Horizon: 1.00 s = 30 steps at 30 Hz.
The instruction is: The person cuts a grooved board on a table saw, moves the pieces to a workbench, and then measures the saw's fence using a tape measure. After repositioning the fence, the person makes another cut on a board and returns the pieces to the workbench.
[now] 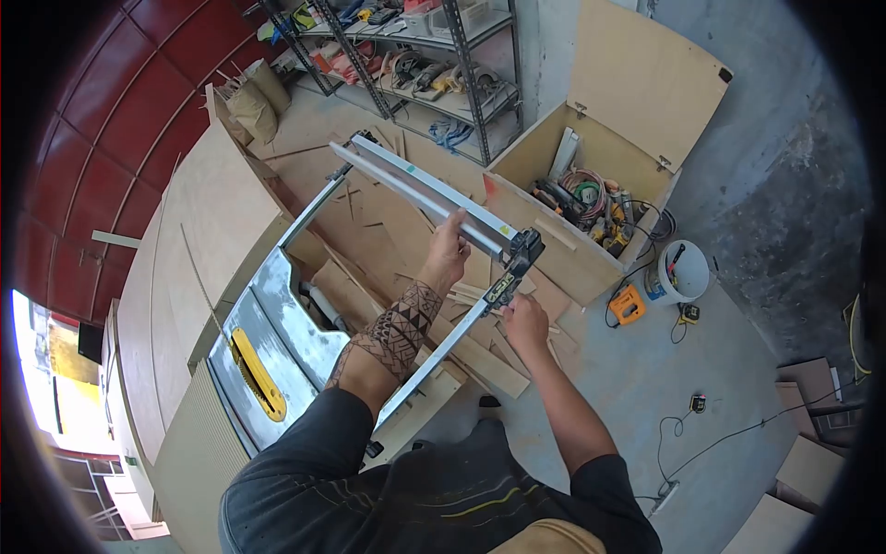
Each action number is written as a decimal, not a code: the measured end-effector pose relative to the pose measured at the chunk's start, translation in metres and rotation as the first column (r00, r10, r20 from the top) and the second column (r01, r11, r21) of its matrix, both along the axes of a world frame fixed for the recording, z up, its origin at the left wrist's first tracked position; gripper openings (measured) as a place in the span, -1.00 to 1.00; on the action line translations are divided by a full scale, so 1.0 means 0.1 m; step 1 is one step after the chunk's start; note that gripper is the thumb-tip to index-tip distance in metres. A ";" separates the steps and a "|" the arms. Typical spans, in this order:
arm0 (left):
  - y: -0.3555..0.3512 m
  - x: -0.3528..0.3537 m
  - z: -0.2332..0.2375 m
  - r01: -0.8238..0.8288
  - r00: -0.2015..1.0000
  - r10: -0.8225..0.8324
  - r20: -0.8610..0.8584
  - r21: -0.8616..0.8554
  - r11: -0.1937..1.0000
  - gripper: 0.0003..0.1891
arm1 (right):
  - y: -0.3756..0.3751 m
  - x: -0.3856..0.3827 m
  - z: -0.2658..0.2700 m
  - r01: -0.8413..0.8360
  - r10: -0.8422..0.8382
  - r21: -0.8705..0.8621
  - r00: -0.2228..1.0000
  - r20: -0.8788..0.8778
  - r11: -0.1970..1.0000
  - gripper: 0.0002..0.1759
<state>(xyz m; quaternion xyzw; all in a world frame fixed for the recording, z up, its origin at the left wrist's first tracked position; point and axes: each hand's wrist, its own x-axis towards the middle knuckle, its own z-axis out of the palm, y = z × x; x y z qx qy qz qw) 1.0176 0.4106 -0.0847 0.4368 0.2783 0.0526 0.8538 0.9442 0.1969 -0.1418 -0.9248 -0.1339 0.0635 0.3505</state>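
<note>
Woodworking workshop: table saw [268,355], plywood offcuts [480,355] on concrete floor, tool shelving [415,65], open tool chest [591,198].

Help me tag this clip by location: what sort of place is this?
Most likely a woodworking shop: a table saw whose fence the left hand grips, board offcuts strewn on the floor, and metal shelving loaded with power tools.
</note>
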 end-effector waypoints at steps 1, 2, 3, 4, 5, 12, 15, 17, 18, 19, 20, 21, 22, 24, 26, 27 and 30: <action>-0.03 0.06 0.12 0.013 0.999 -0.009 -0.036 0.107 0.994 -0.63 | 0.06 -0.07 -0.04 0.081 -0.082 0.036 0.996 0.020 0.996 -0.80; -0.08 0.14 0.25 0.011 0.999 -0.008 -0.037 0.108 0.994 -0.63 | 0.12 -0.10 -0.07 0.080 -0.080 0.037 0.997 0.020 0.996 -0.80; -0.14 0.23 0.33 -0.005 1.000 0.008 -0.014 0.229 0.973 -0.59 | 0.17 -0.14 -0.11 0.133 -0.133 0.076 0.991 -0.015 0.988 -0.81; -0.22 0.32 0.41 -0.021 1.000 0.020 0.007 0.343 0.939 -0.54 | 0.20 -0.19 -0.15 0.189 -0.184 0.109 0.981 -0.055 0.976 -0.82; -0.25 0.45 0.47 -0.039 0.991 0.105 -0.086 0.565 0.824 -0.45 | 0.20 -0.21 -0.19 0.197 -0.193 0.143 0.980 -0.037 0.970 -0.83; -0.33 0.79 0.04 -0.005 0.783 0.520 -0.340 0.834 0.552 -0.06 | -0.08 -0.62 -0.46 0.365 -0.160 0.656 0.922 -0.352 0.660 -0.74; 0.00 0.97 -0.47 -0.018 0.932 0.220 -0.287 0.572 0.820 -0.18 | -0.48 -0.81 -0.55 0.487 -0.105 0.609 0.826 -0.553 0.627 -0.73; -0.12 0.78 -0.06 -0.047 0.923 0.268 -0.275 0.612 0.790 -0.25 | -0.73 -0.87 -0.72 0.484 -0.100 0.611 0.827 -0.553 0.626 -0.72; -0.12 0.69 0.02 -0.049 0.917 0.287 -0.277 0.636 0.770 -0.29 | -0.84 -0.90 -0.73 0.492 -0.115 0.609 0.827 -0.551 0.621 -0.71; -0.16 0.55 0.18 -0.234 0.942 0.330 -0.068 0.573 0.786 -0.39 | -0.95 -0.90 -0.73 0.516 -0.104 0.593 0.802 -0.588 0.618 -0.70; -0.19 0.37 0.28 -0.394 0.917 0.371 0.147 0.475 0.787 -0.47 | -1.02 -0.87 -0.71 0.542 -0.101 0.574 0.775 -0.623 0.614 -0.69; -0.10 0.20 0.26 -0.399 0.917 0.361 0.171 0.423 0.813 -0.46 | -1.02 -0.81 -0.65 0.510 -0.061 0.586 0.784 -0.617 0.630 -0.69; -0.02 0.07 0.22 -0.395 0.918 0.345 0.196 0.370 0.841 -0.44 | -1.02 -0.74 -0.58 0.532 -0.084 0.598 0.785 -0.614 0.600 -0.63; 0.22 -0.22 0.24 -0.373 0.915 0.314 0.252 0.236 0.897 -0.46 | -0.87 -0.60 -0.32 0.534 -0.088 0.621 0.794 -0.602 0.573 -0.57; 0.30 -0.55 0.25 -0.300 0.917 0.258 0.304 0.097 0.949 -0.48 | -0.71 -0.55 0.02 0.510 -0.121 0.660 0.832 -0.542 0.551 -0.39; 0.37 -0.78 0.30 -0.301 0.924 0.306 0.230 -0.060 0.952 -0.54 | -0.56 -0.52 0.26 0.491 -0.103 0.666 0.840 -0.532 0.562 -0.39; 0.44 -1.10 0.28 -0.436 0.877 0.469 0.103 -0.239 0.868 -0.66 | -0.08 -0.40 0.87 0.167 0.009 0.773 0.976 -0.218 0.612 -0.24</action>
